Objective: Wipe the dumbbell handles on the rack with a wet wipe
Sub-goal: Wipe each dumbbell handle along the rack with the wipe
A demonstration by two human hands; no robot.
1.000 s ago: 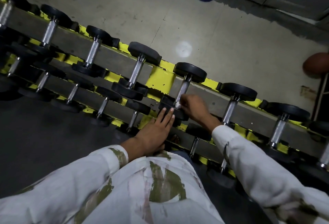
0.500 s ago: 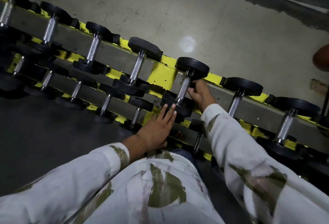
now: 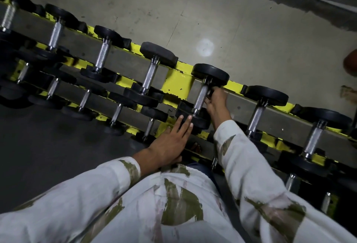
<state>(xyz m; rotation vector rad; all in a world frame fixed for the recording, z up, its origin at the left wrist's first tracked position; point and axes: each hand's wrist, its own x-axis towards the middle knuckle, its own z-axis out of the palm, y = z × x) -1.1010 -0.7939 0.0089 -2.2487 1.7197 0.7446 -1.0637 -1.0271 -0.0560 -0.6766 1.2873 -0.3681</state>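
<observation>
Dumbbell handle (image 3: 200,97): rt hand (image 3: 216,102) grips its far end from the right.

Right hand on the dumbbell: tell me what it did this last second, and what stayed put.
The right hand slid up the handle from the near plate to the far plate, fingers curled at its top end. The left hand stayed flat, fingertips on the near plate; the dumbbell stayed on the rack.
</observation>
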